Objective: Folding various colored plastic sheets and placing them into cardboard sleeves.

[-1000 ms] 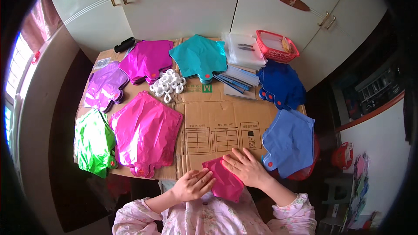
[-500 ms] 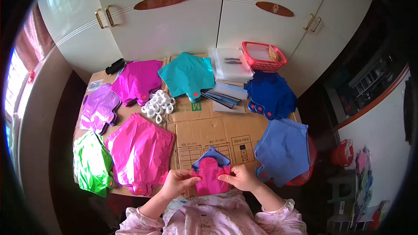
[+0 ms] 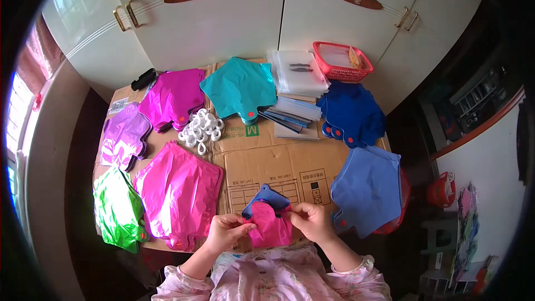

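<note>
Near the front edge of the cardboard, my left hand [image 3: 225,232] and my right hand [image 3: 313,224] pinch the two sides of a small, shiny pink foil piece [image 3: 270,233]. A blue piece [image 3: 267,191] with a pointed tab lies behind it and shows above its rounded top. Whether the two are joined I cannot tell. To my left lies a large stack of pink foil sheets [image 3: 177,195]. Nearest my right hand is a stack of light blue sheets [image 3: 368,189] with a red dot on its tab.
Green [image 3: 117,209], lilac [image 3: 125,136], magenta [image 3: 174,97], teal [image 3: 239,89] and dark blue [image 3: 354,114] stacks ring the cardboard [image 3: 251,161]. White rings [image 3: 200,129], clear sleeves [image 3: 292,81], thin strips [image 3: 292,114] and a red basket [image 3: 343,73] lie among them. Cabinet doors [image 3: 212,28] stand behind.
My right hand has shifted slightly up and right along the pink piece's edge. The piece's rounded top has folded a little. The whole view has shifted slightly.
</note>
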A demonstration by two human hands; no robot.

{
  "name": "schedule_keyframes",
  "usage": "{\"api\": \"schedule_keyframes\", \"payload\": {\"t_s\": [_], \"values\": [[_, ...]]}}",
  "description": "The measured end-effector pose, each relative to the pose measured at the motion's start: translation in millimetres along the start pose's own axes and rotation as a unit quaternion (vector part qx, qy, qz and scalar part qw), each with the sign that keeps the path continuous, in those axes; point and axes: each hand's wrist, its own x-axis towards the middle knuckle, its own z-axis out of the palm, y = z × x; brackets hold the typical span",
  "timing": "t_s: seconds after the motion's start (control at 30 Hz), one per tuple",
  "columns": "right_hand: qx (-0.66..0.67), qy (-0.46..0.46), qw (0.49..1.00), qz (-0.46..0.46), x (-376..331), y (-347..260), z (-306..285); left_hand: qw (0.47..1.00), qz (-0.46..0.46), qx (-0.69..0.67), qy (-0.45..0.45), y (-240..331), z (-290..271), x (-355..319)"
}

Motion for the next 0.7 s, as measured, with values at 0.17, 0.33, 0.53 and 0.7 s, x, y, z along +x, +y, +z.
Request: {"api": "schedule_keyframes", "payload": {"t_s": [0.17, 0.33, 0.53, 0.7], "values": [[-0.052, 0.066, 0.994, -0.067, -3.4, -4.6, 8.4, 0.999, 0.016, -0.029, 0.002, 0.4, 3.1, 0.9], [-0.035, 0.046, 0.986, -0.154, -2.5, 7.1, 8.8, 1.0, 0.004, -0.016, 0.001, -1.9, 3.6, 2.6], [-0.129, 0.048, 0.985, -0.103, -3.7, -2.5, 14.0, 0.999, -0.018, -0.029, -0.004, -4.1, 7.3, 5.0], [-0.126, 0.037, 0.987, -0.096, -2.3, 1.1, 13.5, 0.999, -0.041, 0.018, 0.003, 14.7, 10.0, 11.0]]}}
